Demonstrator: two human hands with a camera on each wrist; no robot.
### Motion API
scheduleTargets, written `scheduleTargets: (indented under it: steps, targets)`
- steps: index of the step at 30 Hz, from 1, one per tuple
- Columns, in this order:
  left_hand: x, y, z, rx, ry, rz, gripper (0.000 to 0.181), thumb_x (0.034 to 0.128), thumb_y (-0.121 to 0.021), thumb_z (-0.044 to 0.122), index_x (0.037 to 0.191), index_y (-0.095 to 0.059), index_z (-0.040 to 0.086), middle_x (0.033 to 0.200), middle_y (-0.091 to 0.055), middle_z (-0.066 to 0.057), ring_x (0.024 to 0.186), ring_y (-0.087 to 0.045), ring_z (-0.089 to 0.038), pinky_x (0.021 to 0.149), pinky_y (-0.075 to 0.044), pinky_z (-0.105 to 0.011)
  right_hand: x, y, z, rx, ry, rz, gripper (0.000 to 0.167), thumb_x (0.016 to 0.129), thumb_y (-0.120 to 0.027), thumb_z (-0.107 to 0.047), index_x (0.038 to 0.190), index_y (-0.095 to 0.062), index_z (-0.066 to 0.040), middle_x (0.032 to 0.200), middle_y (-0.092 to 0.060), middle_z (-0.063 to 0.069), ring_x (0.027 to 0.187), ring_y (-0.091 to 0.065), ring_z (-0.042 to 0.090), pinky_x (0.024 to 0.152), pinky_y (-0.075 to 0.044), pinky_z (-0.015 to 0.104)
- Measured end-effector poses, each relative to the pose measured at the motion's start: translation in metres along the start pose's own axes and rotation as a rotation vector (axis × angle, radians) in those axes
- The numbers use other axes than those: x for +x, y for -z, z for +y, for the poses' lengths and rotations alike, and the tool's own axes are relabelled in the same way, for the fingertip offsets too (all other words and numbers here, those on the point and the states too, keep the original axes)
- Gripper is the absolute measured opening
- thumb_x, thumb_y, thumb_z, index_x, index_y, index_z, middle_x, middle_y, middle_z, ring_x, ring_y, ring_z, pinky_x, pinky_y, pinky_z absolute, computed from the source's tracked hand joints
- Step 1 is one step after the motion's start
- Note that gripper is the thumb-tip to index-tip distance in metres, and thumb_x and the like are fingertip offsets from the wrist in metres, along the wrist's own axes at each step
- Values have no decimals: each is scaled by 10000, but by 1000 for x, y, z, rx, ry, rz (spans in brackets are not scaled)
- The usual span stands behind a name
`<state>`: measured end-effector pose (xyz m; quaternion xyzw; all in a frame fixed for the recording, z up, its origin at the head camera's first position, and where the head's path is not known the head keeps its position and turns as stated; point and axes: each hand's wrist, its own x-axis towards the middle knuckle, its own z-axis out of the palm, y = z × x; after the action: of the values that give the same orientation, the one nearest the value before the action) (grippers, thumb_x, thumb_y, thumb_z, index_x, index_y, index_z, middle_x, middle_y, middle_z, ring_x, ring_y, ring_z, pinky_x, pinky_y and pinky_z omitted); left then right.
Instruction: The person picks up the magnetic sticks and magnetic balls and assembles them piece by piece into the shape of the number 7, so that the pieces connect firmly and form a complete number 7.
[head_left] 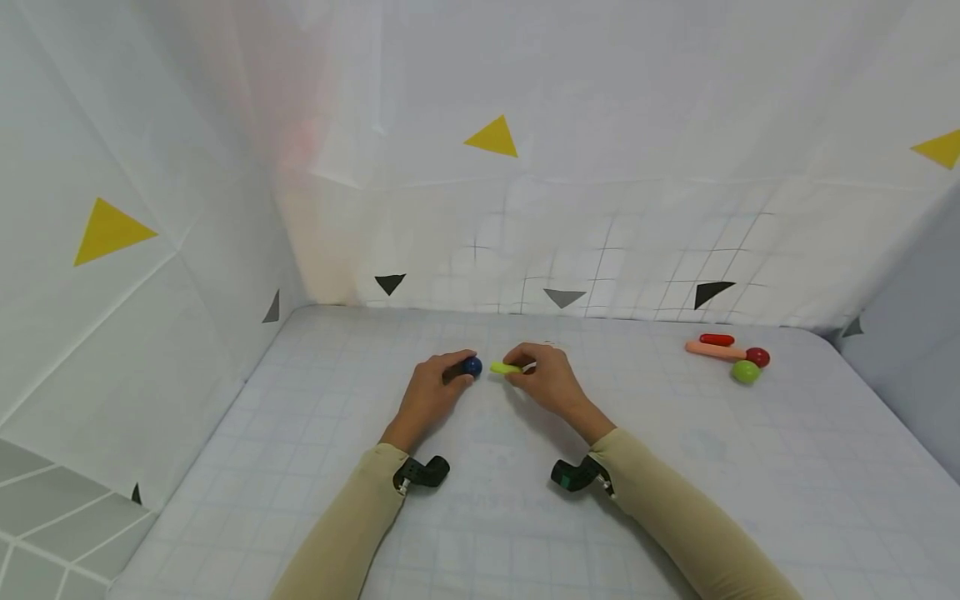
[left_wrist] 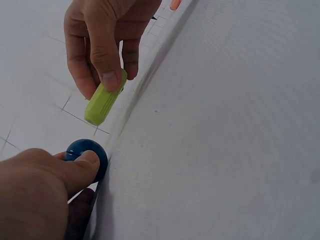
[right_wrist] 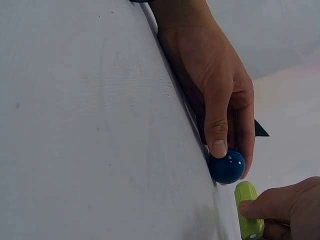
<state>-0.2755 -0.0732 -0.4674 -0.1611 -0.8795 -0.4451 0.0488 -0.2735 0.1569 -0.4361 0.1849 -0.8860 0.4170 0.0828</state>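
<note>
The left hand [head_left: 433, 395] pinches a shiny dark blue ball [head_left: 472, 366] between thumb and fingers at the middle of the table. Facing it, the right hand [head_left: 551, 383] holds a short yellow-green stick [head_left: 506, 367] by thumb and fingers. A small gap separates the stick's free end from the ball. In the left wrist view the ridged green stick [left_wrist: 102, 104] points toward the blue ball [left_wrist: 86, 155]. The right wrist view shows the ball [right_wrist: 228, 167] low, close to the table surface, with the stick [right_wrist: 247, 210] beside it.
At the table's right rear lie a red stick [head_left: 717, 340], an orange stick [head_left: 716, 351], a red ball [head_left: 758, 357] and a green ball [head_left: 746, 372], close together. White sheeting [head_left: 615, 125] with yellow and dark triangles rises behind the white table [head_left: 480, 533].
</note>
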Motion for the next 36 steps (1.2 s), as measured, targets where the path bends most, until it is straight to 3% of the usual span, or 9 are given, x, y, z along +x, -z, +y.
scheduleTargets:
  steps: [36]
  targets:
    - [1, 0, -1, -9, -11, 9, 435, 978, -760, 170, 1405, -683, 216, 1369, -651, -74, 1305, -563, -260, 1092, -435, -450, 6, -11, 1, 11, -17, -36, 165, 898, -783, 34, 1047, -750, -28, 1017, -752, 76, 977, -703, 255, 851, -587, 381]
